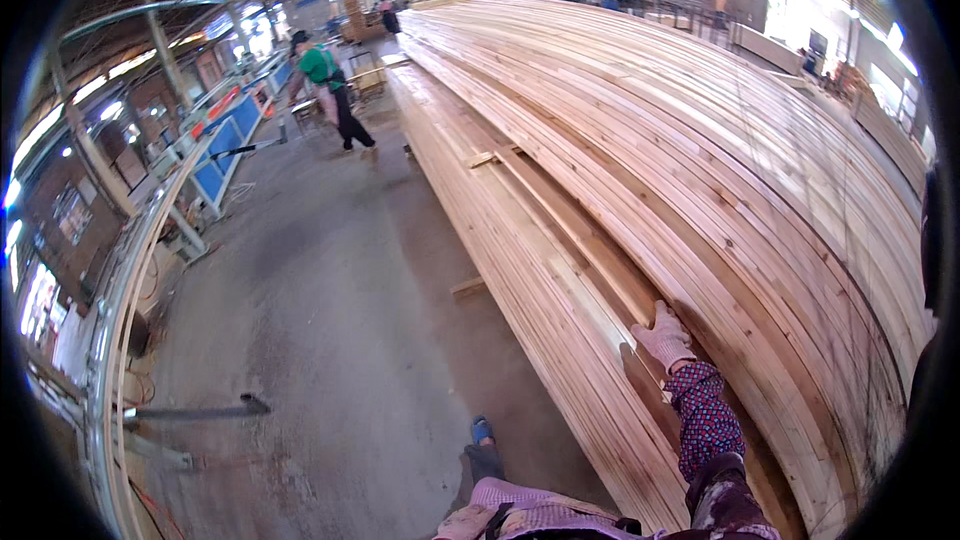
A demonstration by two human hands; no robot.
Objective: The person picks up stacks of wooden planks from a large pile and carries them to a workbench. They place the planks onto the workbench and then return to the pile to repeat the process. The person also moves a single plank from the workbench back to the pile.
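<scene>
My right hand [665, 336], in a pale pink knit glove, reaches forward into the trough between two stacks of lumber. Its fingers and thumb are closed over the edge of a long, narrow wooden board [590, 245] lying in that trough. The fingertips are partly hidden. Beside the hand, on its left, is the lower stack of boards [520, 290]. To its right rises the taller stack of long, pale boards [690, 190]. A patterned cuff covers my right forearm. My left hand does not show.
A person [325, 85] in a green top walks at the far left of the stacks. Along the left runs a long metal machine line with blue panels [228, 148]. A wood block [467, 287] juts from under the lower stack over the concrete floor [330, 310].
</scene>
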